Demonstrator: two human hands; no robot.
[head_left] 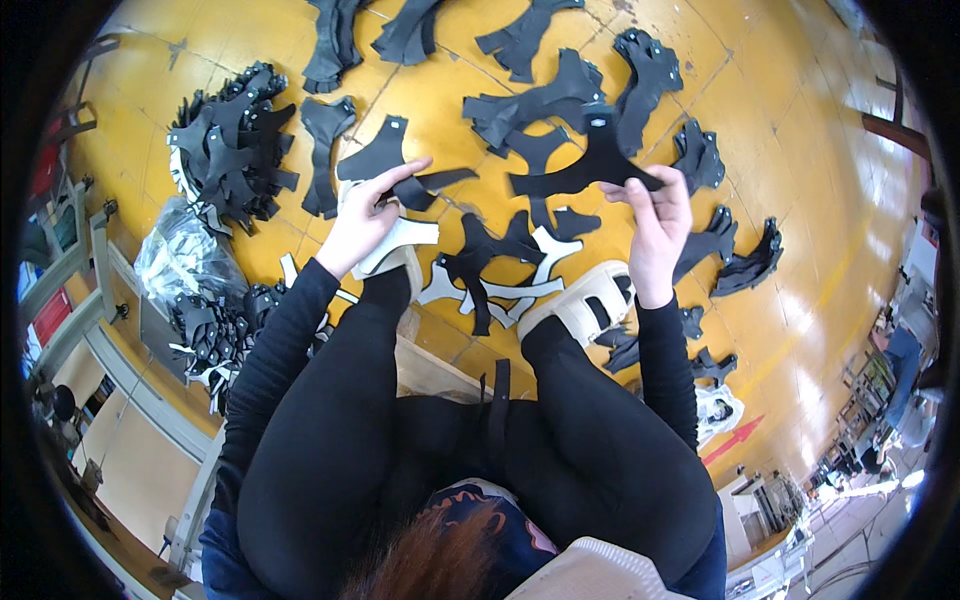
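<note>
My left hand (pixel 370 222) is above my left shoe, its thumb and index finger closed on a black Y-shaped cut piece (pixel 374 155) with a small pale label at its tip. One narrow arm of that piece sticks out to the right past the fingers. To the right, my right hand (pixel 658 225) pinches another black Y-shaped cut piece (pixel 598 160) by one arm, holding it over the floor. Between my feet lie loose black pieces (pixel 484 245) and white pieces (pixel 545 255) of similar shape, partly overlapping.
Small stacks of black pieces (pixel 545 100) lie on the yellow floor (pixel 780 130) ahead. At the left are a large heap (pixel 235 150) and a clear plastic bag (pixel 185 255). My beige shoes (pixel 580 305) flank the loose pieces. A metal frame (pixel 150 380) stands at the left.
</note>
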